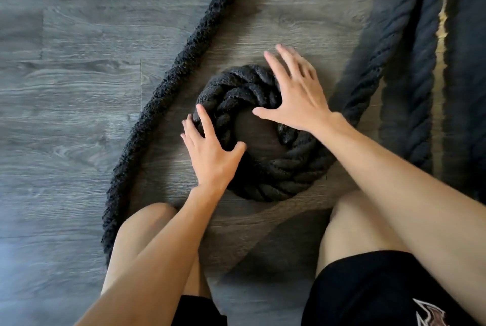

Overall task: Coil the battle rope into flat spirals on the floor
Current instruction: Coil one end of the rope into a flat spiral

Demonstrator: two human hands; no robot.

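Two hands on the coil, both spread flat, neither gripping. Left hand [213,153] sits on the coil's left edge: fingers splayed wide over the outer wrap, thumb angled in toward the centre hole. Right hand [297,98] lies on the upper-right arc, fingers fanned wide and pointing away from the body, thumb stretched left over the inner rim of the hole. Slight motion blur on the right fingertips.

Battle rope [273,175]: thick, black, twisted strands. Its coiled part lies flat on the grey wood-look floor [65,83], directly ahead of the knees, roughly a turn or two around an open centre where bare floor shows. Exact turn count is hard to read under the hands.

Loose run of the same rope [168,81] curves from the top of the frame down the left side, passes well clear of the coil, and ends out of sight behind the left knee [147,223]. More rope lengths [410,68] lie side by side at the right edge, running top to bottom; one feeds into the coil's right side.

Person is kneeling or squatting, bare knees either side of the coil, black shorts [368,291] visible at the bottom.
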